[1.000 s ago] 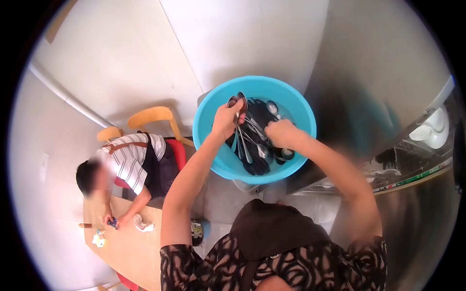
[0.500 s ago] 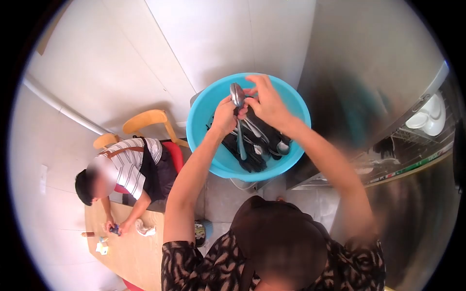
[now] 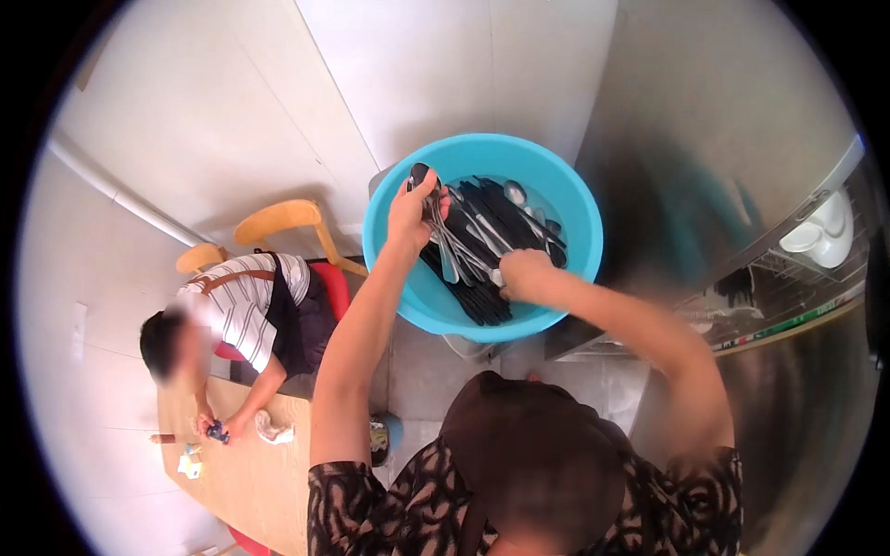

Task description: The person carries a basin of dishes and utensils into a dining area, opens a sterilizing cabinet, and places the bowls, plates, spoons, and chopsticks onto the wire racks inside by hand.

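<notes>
A round light-blue basin (image 3: 579, 199) holds some water and a heap of cutlery. My left hand (image 3: 408, 221) is closed around a bunch of metal spoons (image 3: 422, 176) over the basin's left side, their bowls up and handles slanting down toward the heap. Low in the basin on the right, my right hand (image 3: 528, 276) has its fingers curled shut at a silver spoon (image 3: 498, 277); most of it is hidden. Black chopsticks (image 3: 477, 304) lie in the heap under both hands. Another spoon (image 3: 514, 193) rests near the far rim.
To the left a person in a striped shirt (image 3: 246, 292) sits at a wooden table (image 3: 250, 473), holding a small dark object (image 3: 218, 431). Wooden chairs (image 3: 283, 218) stand behind. At right are a large metal cabinet (image 3: 686, 139) and a rack with white dishes (image 3: 825, 232).
My right hand has left the spoons in my left hand and moved down and toward me into the basin. My left hand has shifted slightly left, still holding the spoons.
</notes>
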Tool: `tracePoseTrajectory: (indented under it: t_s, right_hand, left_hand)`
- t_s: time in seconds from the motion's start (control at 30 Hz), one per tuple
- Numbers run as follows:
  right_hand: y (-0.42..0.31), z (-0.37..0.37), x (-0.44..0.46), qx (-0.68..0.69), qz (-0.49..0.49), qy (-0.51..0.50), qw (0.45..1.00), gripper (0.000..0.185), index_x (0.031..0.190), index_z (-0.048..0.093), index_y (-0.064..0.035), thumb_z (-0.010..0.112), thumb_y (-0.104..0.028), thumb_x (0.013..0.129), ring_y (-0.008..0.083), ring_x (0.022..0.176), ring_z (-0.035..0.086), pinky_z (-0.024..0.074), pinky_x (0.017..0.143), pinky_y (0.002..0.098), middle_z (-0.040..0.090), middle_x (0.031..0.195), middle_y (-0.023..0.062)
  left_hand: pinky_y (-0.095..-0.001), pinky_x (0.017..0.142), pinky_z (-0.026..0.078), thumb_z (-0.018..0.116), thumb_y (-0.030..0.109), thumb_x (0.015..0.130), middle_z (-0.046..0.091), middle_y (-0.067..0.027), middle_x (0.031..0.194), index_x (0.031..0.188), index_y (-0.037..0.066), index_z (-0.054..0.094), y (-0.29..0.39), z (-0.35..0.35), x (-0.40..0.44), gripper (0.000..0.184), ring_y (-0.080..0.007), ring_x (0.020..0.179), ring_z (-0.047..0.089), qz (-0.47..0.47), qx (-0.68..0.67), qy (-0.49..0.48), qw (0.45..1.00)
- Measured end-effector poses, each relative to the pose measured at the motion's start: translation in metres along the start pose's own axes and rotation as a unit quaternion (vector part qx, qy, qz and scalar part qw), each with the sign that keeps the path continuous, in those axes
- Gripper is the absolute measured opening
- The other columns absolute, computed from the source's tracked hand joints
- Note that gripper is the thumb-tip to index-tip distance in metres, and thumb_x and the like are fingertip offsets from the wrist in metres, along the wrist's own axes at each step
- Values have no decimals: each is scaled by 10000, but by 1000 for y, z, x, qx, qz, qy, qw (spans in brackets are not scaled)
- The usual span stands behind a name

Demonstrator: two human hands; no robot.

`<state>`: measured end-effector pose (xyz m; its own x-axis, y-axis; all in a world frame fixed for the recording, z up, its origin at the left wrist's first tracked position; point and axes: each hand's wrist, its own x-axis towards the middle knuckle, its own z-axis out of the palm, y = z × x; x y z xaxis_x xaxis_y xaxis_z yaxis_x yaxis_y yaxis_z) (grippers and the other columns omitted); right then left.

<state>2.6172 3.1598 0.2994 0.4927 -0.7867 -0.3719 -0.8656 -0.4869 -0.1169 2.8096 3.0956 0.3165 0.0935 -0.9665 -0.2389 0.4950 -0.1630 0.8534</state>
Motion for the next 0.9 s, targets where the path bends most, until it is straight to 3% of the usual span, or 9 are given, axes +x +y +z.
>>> tracePoseTrajectory:
  t_s: [0.07,0.23,0.37,0.47,0.57,0.6,0.67,0.73,0.9]
  right_hand:
    - [-6,10,-11,-71,-38,210,974,284,1020,564,2,564,-82,749,308,948,562,503,761,400,551,977,127]
    - [-2,4,-2,-48,-29,114,992,409,1065,544,22,637,-137,700,304,992,528,481,792,404,512,1010,145]
    - [9,0,5,-5,-6,32,999,400,988,608,11,690,-158,635,340,1022,497,472,809,401,487,1063,180]
    - [18,-3,-4,73,-86,111,987,293,926,642,-28,656,-112,646,352,966,541,483,801,404,539,991,186]
    - [10,-45,-24,106,-42,92,989,279,927,647,-57,622,-82,651,343,863,592,495,769,418,587,860,174]
    - [12,-54,-27,52,-70,125,988,312,1014,598,-75,663,-125,713,352,765,608,488,707,432,597,811,143]
    - [7,-81,-35,-24,-120,206,971,286,975,581,-77,629,-58,693,314,844,592,485,703,421,602,871,105]
    - [12,-99,-24,-87,-269,306,909,250,902,559,-82,619,-31,665,249,921,559,464,734,376,593,906,58]
    - [10,-134,7,-193,-369,359,836,230,831,564,-91,660,-82,622,208,942,519,415,795,321,567,926,17]
  left_hand:
    - [-300,525,507,629,311,847,604,-99,814,943,51,554,-1,0,2,287,-206,663,605,-6,-5,-5,1000]
    - [-311,537,524,613,328,856,599,-112,805,947,34,545,2,11,-5,315,-249,738,636,-50,-26,-20,998]
    - [-305,489,501,623,339,848,601,-106,769,933,10,550,-6,4,4,347,-222,609,598,-17,-43,-13,999]
    - [-274,448,461,623,353,845,591,-96,722,949,30,547,0,3,5,348,-191,563,566,9,-27,-18,999]
    - [-243,413,399,621,356,848,576,-79,700,983,61,544,3,8,-2,334,-151,540,533,32,0,1,999]
    - [-246,421,408,615,351,854,577,-77,711,990,59,545,3,9,-2,331,-149,542,534,45,10,-27,999]
    - [-264,458,439,593,318,874,584,-68,776,1014,41,547,4,19,-3,314,-146,582,552,45,41,-73,995]
    - [-282,481,460,593,313,874,586,-70,800,1015,32,546,2,33,-1,318,-155,613,566,46,59,-118,990]
    - [-360,502,493,513,225,885,593,-86,829,999,-5,542,-4,49,-10,258,-191,661,597,34,34,-245,968]
